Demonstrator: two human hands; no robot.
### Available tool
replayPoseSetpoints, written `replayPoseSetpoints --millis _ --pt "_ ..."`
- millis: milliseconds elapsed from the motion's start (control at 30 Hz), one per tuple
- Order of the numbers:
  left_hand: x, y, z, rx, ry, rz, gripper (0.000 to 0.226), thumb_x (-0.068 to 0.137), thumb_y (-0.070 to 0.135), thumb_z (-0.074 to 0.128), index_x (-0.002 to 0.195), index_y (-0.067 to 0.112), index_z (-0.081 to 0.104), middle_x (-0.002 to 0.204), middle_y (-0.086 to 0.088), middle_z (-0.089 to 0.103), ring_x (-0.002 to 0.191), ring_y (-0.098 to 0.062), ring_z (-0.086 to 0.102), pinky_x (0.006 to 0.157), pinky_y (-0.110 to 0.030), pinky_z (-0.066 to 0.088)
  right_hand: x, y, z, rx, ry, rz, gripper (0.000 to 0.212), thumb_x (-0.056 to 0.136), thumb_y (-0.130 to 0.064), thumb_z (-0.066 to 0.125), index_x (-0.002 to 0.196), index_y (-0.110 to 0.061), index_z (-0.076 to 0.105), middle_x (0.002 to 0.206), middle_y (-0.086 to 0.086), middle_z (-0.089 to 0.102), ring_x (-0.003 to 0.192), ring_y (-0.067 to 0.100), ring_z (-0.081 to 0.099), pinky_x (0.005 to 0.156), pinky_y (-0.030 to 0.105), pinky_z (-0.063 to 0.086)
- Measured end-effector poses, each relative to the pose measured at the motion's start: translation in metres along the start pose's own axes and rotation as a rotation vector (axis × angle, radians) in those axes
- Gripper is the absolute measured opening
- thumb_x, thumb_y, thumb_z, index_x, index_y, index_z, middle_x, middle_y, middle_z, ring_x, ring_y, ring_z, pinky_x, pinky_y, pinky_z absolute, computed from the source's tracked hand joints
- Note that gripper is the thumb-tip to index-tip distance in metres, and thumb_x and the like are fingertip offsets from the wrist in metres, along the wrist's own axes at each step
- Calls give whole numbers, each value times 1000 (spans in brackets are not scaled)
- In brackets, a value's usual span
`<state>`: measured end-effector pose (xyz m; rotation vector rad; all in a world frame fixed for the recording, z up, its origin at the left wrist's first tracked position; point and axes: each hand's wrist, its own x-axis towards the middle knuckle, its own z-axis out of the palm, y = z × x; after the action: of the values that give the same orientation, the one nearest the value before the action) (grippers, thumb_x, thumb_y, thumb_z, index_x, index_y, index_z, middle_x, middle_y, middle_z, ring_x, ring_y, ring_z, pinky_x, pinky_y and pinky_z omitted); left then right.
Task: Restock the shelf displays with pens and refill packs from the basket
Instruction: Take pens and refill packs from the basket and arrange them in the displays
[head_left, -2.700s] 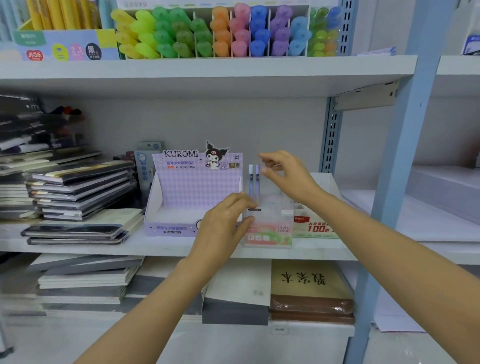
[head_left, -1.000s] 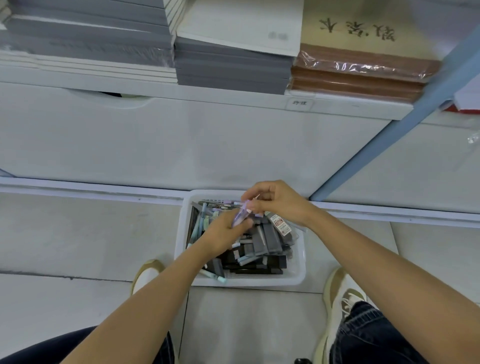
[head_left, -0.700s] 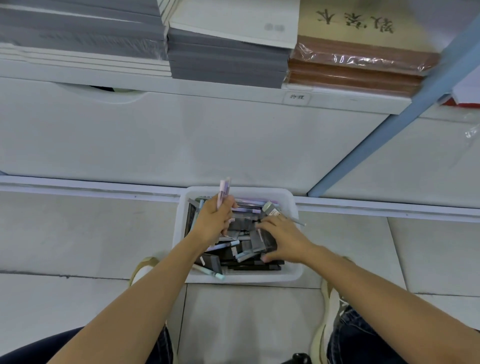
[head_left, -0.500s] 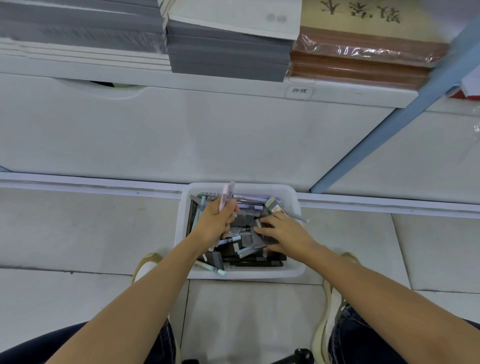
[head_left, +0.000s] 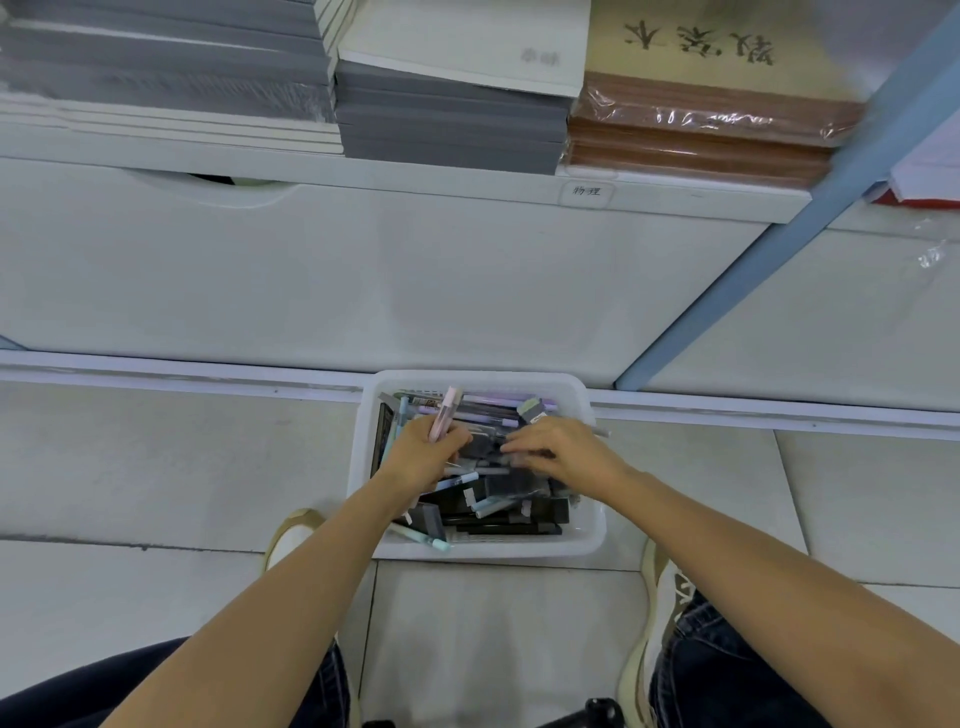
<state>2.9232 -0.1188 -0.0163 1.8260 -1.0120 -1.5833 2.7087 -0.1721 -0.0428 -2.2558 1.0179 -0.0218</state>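
A white plastic basket stands on the floor against the shelf base, filled with several pens and dark refill packs. My left hand grips a pink pen upright over the basket's left side. My right hand reaches into the pile, fingers spread low over grey packs; what its fingertips hold is hidden.
The lowest shelf above carries stacks of grey notebooks and brown wrapped books. A blue upright post slants down at the right. My shoes flank the basket on the tiled floor.
The view dropped from the shelf displays to the floor basket. My left hand took up the pink pen and holds it upright; my right hand went down into the pile.
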Motion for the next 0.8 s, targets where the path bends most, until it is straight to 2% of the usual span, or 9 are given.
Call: replayPoseSetpoints --millis 100,167,200,333,433,533,600,700,800 --pt "2 1 -4 -1 31 72 14 90 31 67 94 18 70 82 0 67 56 -7 55 58 -22 45 8 -10 -24 234 125 137 12 91 -32 64 89 -23 71 68 -11 64 57 3 57 59 19 42" --pt "1 8 -6 -14 8 125 19 82 36 75 97 25 73 95 5 74 85 -9 68 78 -26 52 15 -17 -47 455 110 191 14 90 -28 66 76 -27 68 60 -10 63 49 8 56 52 19 43" --pt "0 12 -6 -24 -24 139 23 79 37 78 97 24 74 96 5 75 89 -11 69 80 -26 54 17 -21 -57 568 74 197 17 90 -26 67 74 -26 69 60 -8 64 48 10 57 50 20 45" --pt "-9 29 -4 -20 -143 210 12 75 29 82 70 23 73 70 4 73 65 -10 68 59 -20 51 26 -36 -84 738 -132 164 20 89 -25 68 69 -27 73 61 -4 65 48 8 53 48 19 44" --pt "-20 43 -8 -104 -152 247 10 82 23 77 83 13 75 72 0 75 64 -10 70 56 -16 51 30 -40 -97 813 -115 154 20 87 -18 70 69 -25 74 62 -3 66 51 11 56 48 20 46" --pt "-25 58 -18 -196 -14 254 10 87 21 72 80 14 69 49 9 60 39 -2 48 40 -12 36 29 -46 -113 915 -4 152 7 83 -15 71 83 -20 76 76 3 74 65 11 64 54 18 51" --pt "-27 66 -25 -265 82 252 17 88 24 71 76 13 66 48 7 51 38 -9 33 37 -18 28 28 -51 -120 971 103 144 23 79 -19 72 97 -4 73 86 8 75 76 14 68 58 18 54" --pt "-36 80 -33 -369 227 306 18 90 21 69 74 15 63 45 13 54 34 -1 41 36 -12 33 25 -64 -127 980 165 110 13 86 -6 67 98 0 68 87 8 74 77 16 70 63 22 58" --pt "-48 98 -40 -264 300 444 21 89 21 70 72 11 62 50 14 56 41 1 47 45 -11 39 17 -86 -137 884 6 108 17 89 -4 66 106 -5 63 90 12 74 79 21 72 67 22 57"
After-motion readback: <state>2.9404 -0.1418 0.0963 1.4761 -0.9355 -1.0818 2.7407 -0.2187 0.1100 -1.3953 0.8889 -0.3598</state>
